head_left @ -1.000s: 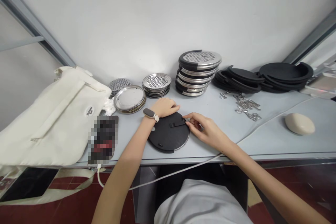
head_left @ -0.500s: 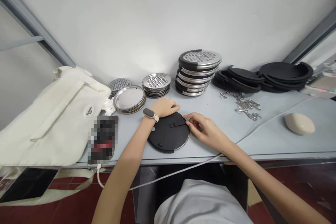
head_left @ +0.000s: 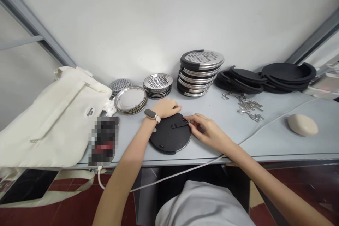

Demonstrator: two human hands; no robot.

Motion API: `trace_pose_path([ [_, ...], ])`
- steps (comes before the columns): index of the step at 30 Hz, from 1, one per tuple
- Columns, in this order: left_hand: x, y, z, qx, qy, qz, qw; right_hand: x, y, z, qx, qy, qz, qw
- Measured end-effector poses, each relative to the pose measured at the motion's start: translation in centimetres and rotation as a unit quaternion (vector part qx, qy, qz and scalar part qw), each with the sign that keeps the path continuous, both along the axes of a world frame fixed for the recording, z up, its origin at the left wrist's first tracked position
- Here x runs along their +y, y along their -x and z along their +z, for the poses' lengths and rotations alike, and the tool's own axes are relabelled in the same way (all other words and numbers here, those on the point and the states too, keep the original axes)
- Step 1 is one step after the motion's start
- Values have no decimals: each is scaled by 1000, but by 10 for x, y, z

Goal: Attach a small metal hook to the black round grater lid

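Observation:
A flat black disc (head_left: 169, 136) lies near the front edge of the table, with a short black strap (head_left: 178, 125) across its top. My left hand (head_left: 166, 108), with a watch on the wrist, is bent over the disc's far edge and holds it down; its fingertips are partly hidden. At the disc's right edge, my right hand (head_left: 202, 126) pinches a small metal clip (head_left: 186, 120) between thumb and forefinger, by the strap's outer end. More metal clips (head_left: 249, 104) lie in a loose pile at the right.
Behind stand a tall stack of metal graters in black holders (head_left: 201, 72), bare grater plates (head_left: 158, 84), metal discs (head_left: 130, 99) and black holders (head_left: 287, 74). A white bag (head_left: 55, 120), a phone (head_left: 103, 141), a white cable (head_left: 174, 176) and a beige rounded object (head_left: 302, 124) lie around.
The metal clip in my right fingers has turned slightly and more of its loop shows at the strap's end. My left hand and the disc have stayed in place.

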State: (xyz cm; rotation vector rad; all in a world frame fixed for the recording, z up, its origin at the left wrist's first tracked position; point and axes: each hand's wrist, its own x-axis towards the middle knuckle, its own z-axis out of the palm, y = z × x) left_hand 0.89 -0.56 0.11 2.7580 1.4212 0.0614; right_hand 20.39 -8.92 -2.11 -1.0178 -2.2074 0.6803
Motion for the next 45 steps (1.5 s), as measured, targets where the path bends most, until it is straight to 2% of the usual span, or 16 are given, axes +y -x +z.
trace_pose_path([
  [45,-1,0,2,-7,10,3,1000,-1,0,0,-5,21,-15,1000],
])
